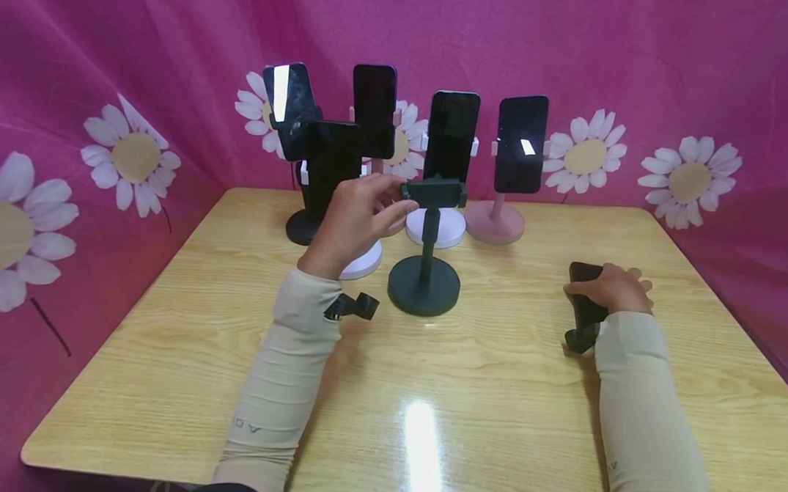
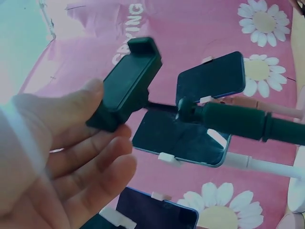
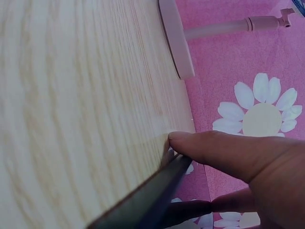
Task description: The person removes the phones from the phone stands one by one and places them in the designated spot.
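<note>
A dark green phone stand (image 1: 423, 290) with a round base stands upright in the middle of the table, its cradle holding nothing. My left hand (image 1: 362, 219) pinches one end of that cradle (image 2: 125, 86) between thumb and fingers, as the left wrist view shows close up. Off to the right, a black phone (image 1: 584, 307) is at the tabletop, and my right hand (image 1: 617, 286) grips it across its width. In the right wrist view, the thumb lies along an edge of the phone (image 3: 143, 200); the hand covers part of it.
Behind the green stand, several stands hold phones upright, among them a pink stand (image 1: 494, 222) and a white stand (image 1: 436, 229). A black stand base (image 1: 301, 229) is at the left. A pink flowered cloth (image 1: 594, 56) hangs behind the wooden table (image 1: 493, 397).
</note>
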`<state>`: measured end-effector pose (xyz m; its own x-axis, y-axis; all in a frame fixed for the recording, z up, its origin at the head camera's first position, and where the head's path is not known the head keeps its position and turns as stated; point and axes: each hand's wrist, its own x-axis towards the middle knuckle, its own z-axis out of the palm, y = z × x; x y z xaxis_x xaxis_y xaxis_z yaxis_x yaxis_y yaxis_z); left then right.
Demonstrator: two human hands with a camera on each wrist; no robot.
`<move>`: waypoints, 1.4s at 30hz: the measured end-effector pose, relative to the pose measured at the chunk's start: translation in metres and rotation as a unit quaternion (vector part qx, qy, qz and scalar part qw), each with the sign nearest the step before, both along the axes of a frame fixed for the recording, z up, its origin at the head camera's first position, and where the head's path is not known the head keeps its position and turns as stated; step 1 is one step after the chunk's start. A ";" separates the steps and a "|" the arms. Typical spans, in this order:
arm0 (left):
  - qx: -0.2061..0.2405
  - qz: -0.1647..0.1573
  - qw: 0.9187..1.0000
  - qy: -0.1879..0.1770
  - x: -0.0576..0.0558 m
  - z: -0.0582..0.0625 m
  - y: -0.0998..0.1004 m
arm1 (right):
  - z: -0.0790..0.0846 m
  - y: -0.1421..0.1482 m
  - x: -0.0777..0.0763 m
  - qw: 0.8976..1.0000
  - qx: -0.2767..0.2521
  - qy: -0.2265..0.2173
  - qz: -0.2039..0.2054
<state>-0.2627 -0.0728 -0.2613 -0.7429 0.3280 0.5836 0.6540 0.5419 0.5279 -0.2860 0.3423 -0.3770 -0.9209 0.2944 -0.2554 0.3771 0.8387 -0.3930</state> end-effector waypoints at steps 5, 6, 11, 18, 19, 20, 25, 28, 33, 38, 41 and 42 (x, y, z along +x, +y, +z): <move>0.006 0.022 1.000 0.007 0.000 -0.001 0.004 | 0.000 0.000 0.000 1.000 0.002 0.007 0.005; 0.008 0.023 1.000 0.010 -0.001 -0.001 0.005 | 0.000 0.000 0.000 1.000 0.002 0.008 0.006; 0.016 0.030 0.999 0.014 -0.001 -0.003 0.007 | 0.000 0.000 0.000 1.000 0.004 0.009 0.008; 0.026 0.037 0.999 0.013 -0.004 -0.005 0.009 | 0.000 -0.002 0.000 1.000 0.003 0.009 0.008; 0.028 0.038 0.999 0.014 -0.005 -0.005 0.010 | 0.000 -0.002 0.001 1.000 0.003 0.009 0.008; 0.031 0.040 0.999 0.015 -0.006 -0.006 0.011 | 0.000 -0.002 0.001 1.000 0.004 0.009 0.008; 0.048 0.052 0.997 0.013 -0.010 -0.009 0.016 | 0.000 -0.001 0.000 1.000 0.010 0.006 0.010; 0.057 0.061 0.996 0.014 -0.012 -0.010 0.019 | -0.001 0.000 -0.001 1.000 0.011 0.005 0.010; 0.063 0.073 0.995 0.030 -0.018 -0.013 0.023 | -0.001 0.001 0.000 1.000 0.007 0.007 0.010; 0.065 0.083 0.994 0.041 -0.021 -0.015 0.024 | -0.001 0.000 0.001 1.000 0.006 0.010 0.011; 0.069 0.086 0.993 0.041 -0.022 -0.015 0.025 | -0.001 0.000 0.001 1.000 0.005 0.013 0.010; 0.072 0.086 0.993 0.042 -0.022 -0.015 0.025 | -0.001 0.000 0.001 1.000 0.005 0.013 0.009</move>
